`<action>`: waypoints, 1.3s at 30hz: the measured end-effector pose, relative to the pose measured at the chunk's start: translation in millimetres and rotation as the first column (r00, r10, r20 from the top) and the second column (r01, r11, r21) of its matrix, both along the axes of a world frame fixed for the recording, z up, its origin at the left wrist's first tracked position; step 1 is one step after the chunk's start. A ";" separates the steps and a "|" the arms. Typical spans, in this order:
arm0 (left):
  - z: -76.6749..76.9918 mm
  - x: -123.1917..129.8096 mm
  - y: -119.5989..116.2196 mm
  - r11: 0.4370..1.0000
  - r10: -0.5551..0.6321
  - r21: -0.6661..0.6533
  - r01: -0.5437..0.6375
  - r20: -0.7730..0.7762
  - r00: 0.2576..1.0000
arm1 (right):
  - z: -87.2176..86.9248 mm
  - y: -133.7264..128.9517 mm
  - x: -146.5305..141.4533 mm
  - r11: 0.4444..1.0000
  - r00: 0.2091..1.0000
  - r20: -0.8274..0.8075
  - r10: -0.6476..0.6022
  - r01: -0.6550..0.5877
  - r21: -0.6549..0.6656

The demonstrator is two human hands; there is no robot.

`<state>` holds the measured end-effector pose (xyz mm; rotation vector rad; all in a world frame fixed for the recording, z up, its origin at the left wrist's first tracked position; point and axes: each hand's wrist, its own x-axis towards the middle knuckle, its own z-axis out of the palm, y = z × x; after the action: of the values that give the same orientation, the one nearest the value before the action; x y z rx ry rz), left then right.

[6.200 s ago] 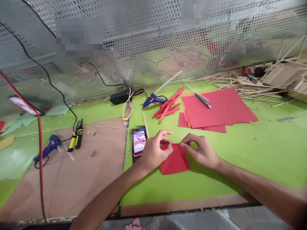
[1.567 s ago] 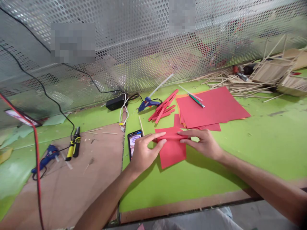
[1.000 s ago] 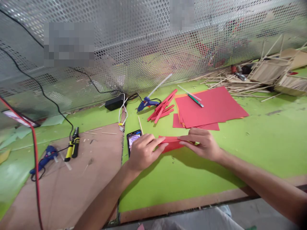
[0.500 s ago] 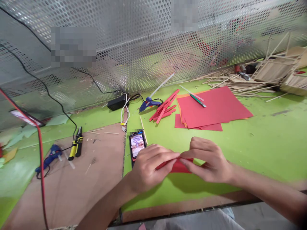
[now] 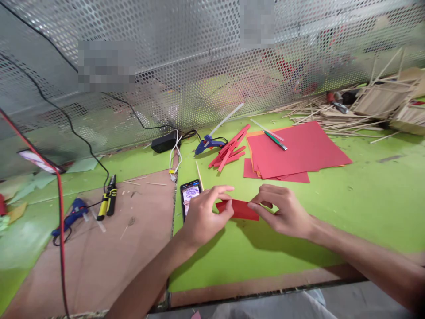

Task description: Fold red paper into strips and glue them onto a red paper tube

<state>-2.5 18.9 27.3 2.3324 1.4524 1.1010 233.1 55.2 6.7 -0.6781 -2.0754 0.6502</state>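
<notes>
A small curved piece of red paper (image 5: 244, 210) is between my hands, above the green tabletop. My left hand (image 5: 207, 215) has its thumb against the paper's left end, the index finger lifted away; the other fingers are partly hidden behind it. At the opposite end, my right hand (image 5: 282, 210) pinches the upper right edge between thumb and curled fingers. Just beyond my left hand lies a phone (image 5: 189, 190) with a lit screen, partly covered by the hand.
Red paper strips (image 5: 230, 150) lie beside a blue glue gun (image 5: 209, 144). Red sheets (image 5: 299, 148) carry a green-handled cutter (image 5: 275, 140). Thin wooden sticks (image 5: 315, 113) are heaped at the back right. Yellow-black pliers (image 5: 108, 201) and another glue gun (image 5: 75, 215) rest left. Perforated metal (image 5: 199, 71) stands behind.
My fingers were close together along the paper's top edge. Now my left index finger has lifted, my hands are slightly farther apart, and the paper shows more of its surface, a little higher.
</notes>
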 end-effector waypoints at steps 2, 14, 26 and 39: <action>-0.8 -4.3 5.2 0.999 0.032 0.006 -0.032 -0.011 0.999 | -0.5 3.3 2.2 1.000 1.000 -0.007 -0.017 0.017 -0.014; -2.4 -25.6 27.1 0.968 0.154 0.211 -0.133 -0.082 0.985 | -6.4 12.5 12.7 0.996 0.997 -0.017 -0.071 0.070 -0.051; 4.8 1.0 3.0 0.991 -0.132 0.048 0.128 0.099 0.986 | -10.6 10.9 7.8 0.999 0.999 -0.047 -0.013 0.012 -0.030; 5.9 16.8 -26.2 0.895 -0.201 0.357 0.266 -0.210 0.957 | -8.4 -10.3 -6.8 0.932 0.997 -0.081 -0.003 0.032 0.360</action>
<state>14.3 -7.3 33.2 2.8409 1.0303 1.2347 226.3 44.9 -1.6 -0.4507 -2.0385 0.2655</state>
